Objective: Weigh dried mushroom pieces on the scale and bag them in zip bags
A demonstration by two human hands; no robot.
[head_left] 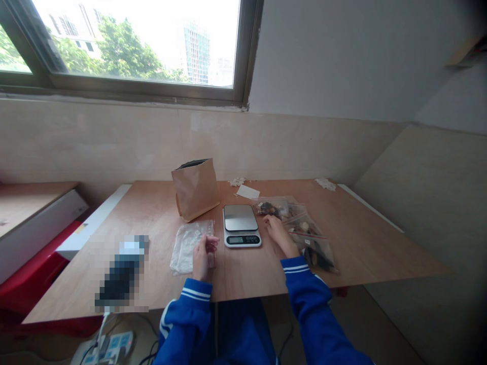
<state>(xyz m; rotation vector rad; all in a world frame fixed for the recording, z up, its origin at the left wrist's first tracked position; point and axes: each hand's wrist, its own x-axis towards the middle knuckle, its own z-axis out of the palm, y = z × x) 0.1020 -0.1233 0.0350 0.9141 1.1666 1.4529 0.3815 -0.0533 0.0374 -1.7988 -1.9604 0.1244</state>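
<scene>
Left hand curls loosely, seemingly empty, at clear zip bags; right hand, grip unclear, is best kept off the digital scale.

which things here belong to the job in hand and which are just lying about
Probably part of the job:
digital scale
filled zip bags, near the right hand
flat clear zip bags, at the left hand
open brown paper bag

Probably just lying about:
white card
crumpled white scraps
dark pixelated object
power strip
</scene>
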